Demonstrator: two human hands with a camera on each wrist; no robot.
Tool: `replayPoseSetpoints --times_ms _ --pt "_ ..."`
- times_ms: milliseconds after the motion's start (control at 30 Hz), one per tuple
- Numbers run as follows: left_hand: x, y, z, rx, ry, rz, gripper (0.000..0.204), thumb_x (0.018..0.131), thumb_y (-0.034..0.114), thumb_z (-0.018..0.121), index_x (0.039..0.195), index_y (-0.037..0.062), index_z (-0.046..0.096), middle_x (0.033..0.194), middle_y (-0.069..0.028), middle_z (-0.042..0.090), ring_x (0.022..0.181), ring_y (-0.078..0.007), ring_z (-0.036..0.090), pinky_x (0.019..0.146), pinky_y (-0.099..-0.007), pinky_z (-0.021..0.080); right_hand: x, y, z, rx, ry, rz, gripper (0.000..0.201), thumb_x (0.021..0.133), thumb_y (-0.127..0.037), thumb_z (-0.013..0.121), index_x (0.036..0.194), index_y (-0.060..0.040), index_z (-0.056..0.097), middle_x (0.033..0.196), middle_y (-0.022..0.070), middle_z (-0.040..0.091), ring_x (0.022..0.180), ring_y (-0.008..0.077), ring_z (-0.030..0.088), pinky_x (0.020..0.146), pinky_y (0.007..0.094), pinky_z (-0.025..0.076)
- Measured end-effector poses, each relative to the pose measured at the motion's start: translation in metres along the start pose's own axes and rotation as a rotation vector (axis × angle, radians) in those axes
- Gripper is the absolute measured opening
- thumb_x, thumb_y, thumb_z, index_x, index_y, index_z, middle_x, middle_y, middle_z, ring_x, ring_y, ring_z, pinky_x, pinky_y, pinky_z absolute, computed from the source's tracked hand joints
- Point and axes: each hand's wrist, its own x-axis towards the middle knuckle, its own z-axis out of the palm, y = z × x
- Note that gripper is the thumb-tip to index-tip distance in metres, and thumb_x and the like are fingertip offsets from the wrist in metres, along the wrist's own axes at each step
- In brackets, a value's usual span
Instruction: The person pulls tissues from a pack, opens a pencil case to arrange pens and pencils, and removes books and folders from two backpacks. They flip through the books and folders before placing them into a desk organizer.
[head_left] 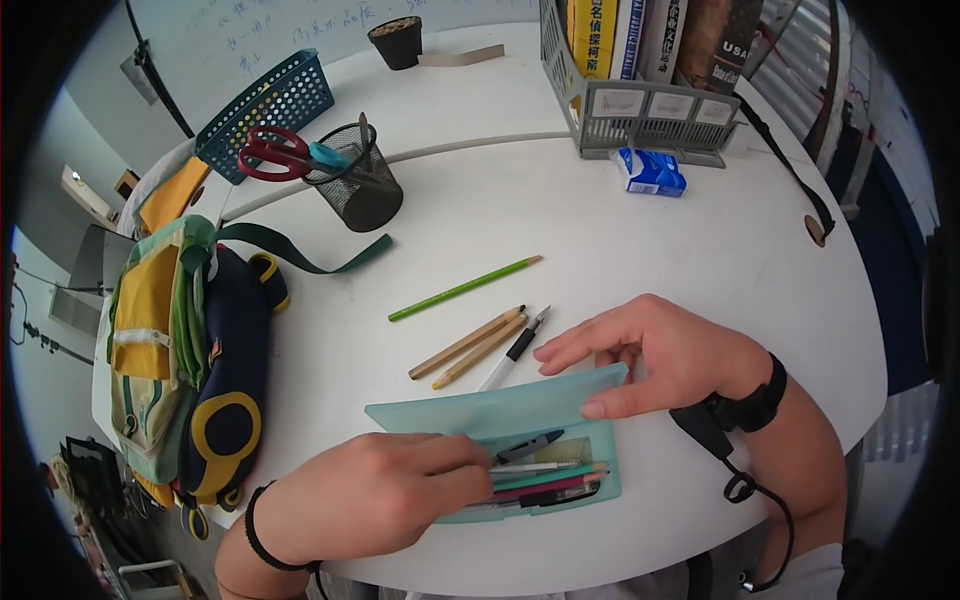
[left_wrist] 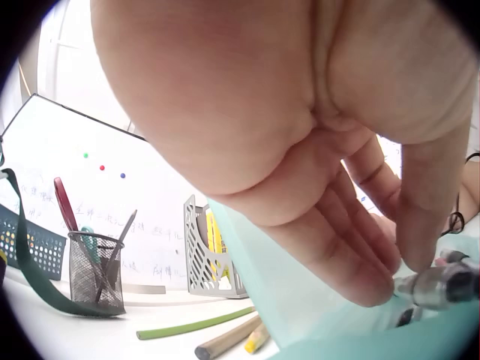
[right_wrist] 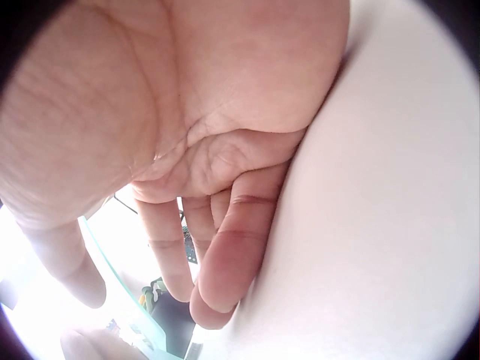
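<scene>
A translucent teal pencil case [head_left: 610, 470] lies with its lid [head_left: 490, 405] raised; inside are several pens and pencils, a dark pen [head_left: 530, 447] among them. My left hand [head_left: 385, 495] reaches over the case's left part, its thumb and finger pinching a pen's end [left_wrist: 442, 286] in the left wrist view. My right hand [head_left: 665, 355] is at the lid's right end, thumb on the near side and spread fingers beyond it. Behind the lid lie a green pencil [head_left: 465, 288], two wooden pencils [head_left: 468, 342] and a black-gripped pen [head_left: 521, 343].
At left are a backpack [head_left: 190, 360], a mesh pen cup [head_left: 370, 195] with scissors [head_left: 275, 153], and a blue basket [head_left: 265, 115]. A small pot [head_left: 398, 45] stands at the back. A blue packet [head_left: 652, 172] lies before the grey book rack [head_left: 650, 135] at back right.
</scene>
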Motion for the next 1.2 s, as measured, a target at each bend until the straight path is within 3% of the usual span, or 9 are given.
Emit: replayPoseSetpoints --times_ms 100,167,500,567,700,767,867,1200 --pt "-0.001 0.008 -0.003 0.014 0.032 -0.09 0.023 0.08 -0.002 0.079 0.098 0.0092 0.07 0.1 -0.0038 0.074 0.082 -0.0261 0.074 0.072 -0.0371 0.062 0.0 -0.002 -0.001 -0.003 -0.002 0.007 0.05 0.087 -0.022 0.087 0.134 -0.0097 0.077 0.143 0.0097 0.073 0.107 0.0129 0.072 0.078 0.0238 0.053" --pt "-0.004 0.01 -0.005 0.055 -0.032 -0.173 0.022 0.081 -0.001 0.079 0.098 0.0094 0.07 0.095 -0.0043 0.074 0.081 -0.0265 0.074 0.071 -0.0369 0.062 0.0 -0.002 0.0 0.013 -0.001 0.033 0.049 0.087 -0.021 0.087 0.134 -0.0096 0.077 0.143 0.01 0.073 0.109 0.0138 0.072 0.078 0.0245 0.053" --pt "-0.003 0.0 0.002 0.042 0.046 -0.088 0.02 0.08 0.002 0.082 0.098 0.0089 0.075 0.087 -0.0055 0.071 0.077 -0.0272 0.072 0.067 -0.0389 0.059 0.001 0.002 0.001 -0.007 -0.002 0.018 0.049 0.088 -0.02 0.086 0.135 -0.0087 0.076 0.142 0.0117 0.073 0.115 0.0169 0.073 0.077 0.0262 0.057" --pt "0.0 0.001 -0.001 0.097 0.02 -0.078 0.017 0.079 0.002 0.083 0.095 0.0081 0.076 0.087 -0.0054 0.071 0.078 -0.0265 0.072 0.068 -0.0387 0.059 0.002 0.01 0.002 -0.006 0.029 -0.106 0.051 0.092 -0.03 0.088 0.134 -0.0056 0.075 0.11 0.0065 0.08 0.072 0.0062 0.066 0.067 0.0228 0.054" --pt "-0.001 0.002 -0.003 0.083 -0.028 -0.084 0.016 0.079 0.004 0.084 0.093 0.007 0.077 0.089 -0.0055 0.072 0.078 -0.0265 0.072 0.068 -0.0393 0.059 0.001 0.007 0.0 -0.026 0.021 -0.07 0.051 0.092 -0.03 0.088 0.135 -0.0055 0.075 0.107 0.0058 0.08 0.071 0.0061 0.066 0.067 0.0224 0.054" --pt "-0.001 0.002 -0.001 -0.001 0.011 -0.045 0.016 0.079 0.006 0.084 0.093 0.0065 0.076 0.087 -0.0057 0.07 0.076 -0.0271 0.069 0.07 -0.04 0.059 0.0 0.0 0.0 -0.016 0.002 0.042 0.049 0.088 -0.018 0.086 0.135 -0.0073 0.076 0.143 0.0125 0.072 0.118 0.0182 0.072 0.08 0.0273 0.059" --pt "0.001 0.001 -0.001 0.03 -0.077 -0.038 0.018 0.08 0.008 0.084 0.095 0.0069 0.075 0.084 -0.0057 0.066 0.076 -0.028 0.067 0.072 -0.0404 0.058 0.0 0.002 -0.001 -0.006 0.001 0.035 0.048 0.089 -0.019 0.085 0.135 -0.0068 0.076 0.142 0.0129 0.073 0.119 0.0185 0.072 0.081 0.0274 0.059" --pt "0.003 0.006 0.002 0.085 -0.089 -0.094 0.023 0.08 0.012 0.085 0.099 0.0064 0.073 0.084 -0.0076 0.064 0.079 -0.0297 0.068 0.073 -0.041 0.058 -0.001 0.002 -0.001 -0.013 0.01 0.057 0.051 0.089 -0.021 0.085 0.137 -0.0071 0.075 0.142 0.0125 0.073 0.118 0.018 0.073 0.077 0.0268 0.06"
